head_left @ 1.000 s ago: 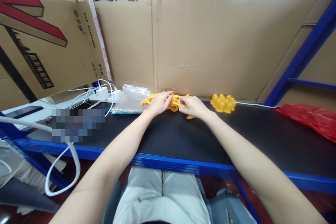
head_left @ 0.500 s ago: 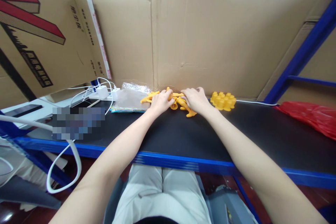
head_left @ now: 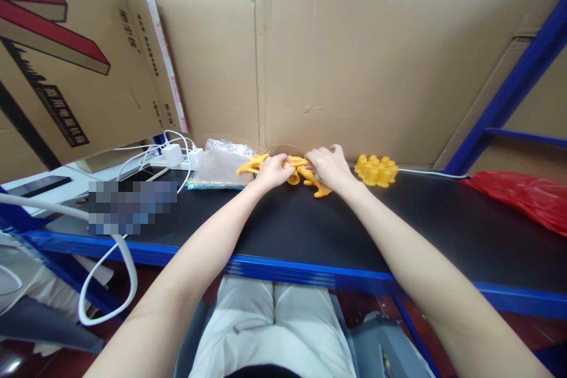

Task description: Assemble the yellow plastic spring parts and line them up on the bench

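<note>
My left hand is closed on one end of a slim orange-yellow plastic piece. The fingers of my right hand are closed at the other end of it, so the piece spans the gap between both hands. Under and around them lie more pieces of the same plastic: a curved, branching one below my right hand, a small round cup-like one between the hands, and a pronged one left of my left hand. My fingers hide parts of the held piece.
A cluster of yellow knobbed cylinders stands to the right. Left are a clear plastic bag, white chargers and looping white cables. A red plastic bag lies far right. Cardboard walls the back; a blue rail edges the front.
The yellow bit that stuck up above my left hand no longer shows there. My left fingers have lowered and turned slightly toward the right hand, which has barely moved.
</note>
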Tool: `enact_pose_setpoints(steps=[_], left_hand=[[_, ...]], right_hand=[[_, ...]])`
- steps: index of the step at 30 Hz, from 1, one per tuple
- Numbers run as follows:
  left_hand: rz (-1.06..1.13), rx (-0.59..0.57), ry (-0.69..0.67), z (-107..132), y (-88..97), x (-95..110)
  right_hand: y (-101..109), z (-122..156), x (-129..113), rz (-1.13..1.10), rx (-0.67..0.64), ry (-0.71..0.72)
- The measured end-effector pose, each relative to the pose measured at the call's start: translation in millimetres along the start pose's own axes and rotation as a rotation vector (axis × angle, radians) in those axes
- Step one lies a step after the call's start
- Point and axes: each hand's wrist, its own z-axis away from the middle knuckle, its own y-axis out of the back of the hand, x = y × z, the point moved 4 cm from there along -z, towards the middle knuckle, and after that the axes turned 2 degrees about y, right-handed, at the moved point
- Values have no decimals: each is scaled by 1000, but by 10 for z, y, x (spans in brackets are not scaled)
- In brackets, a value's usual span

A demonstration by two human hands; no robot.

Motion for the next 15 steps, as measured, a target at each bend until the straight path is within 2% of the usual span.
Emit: enact_pose_setpoints(steps=[5, 9, 13, 15], left_hand=[[268, -291, 140, -8, -103, -98], [378, -346, 246, -1, -65, -157], [507, -507, 380, 18, -70, -225], [540, -524, 387, 17, -77, -245]], right_hand=[[-14, -5, -49, 1, -19, 50], [-18, -9, -89, 8, 3, 79], [-33, -10, -122, 23, 27, 111], [-49, -8, -129, 31, 35, 119]])
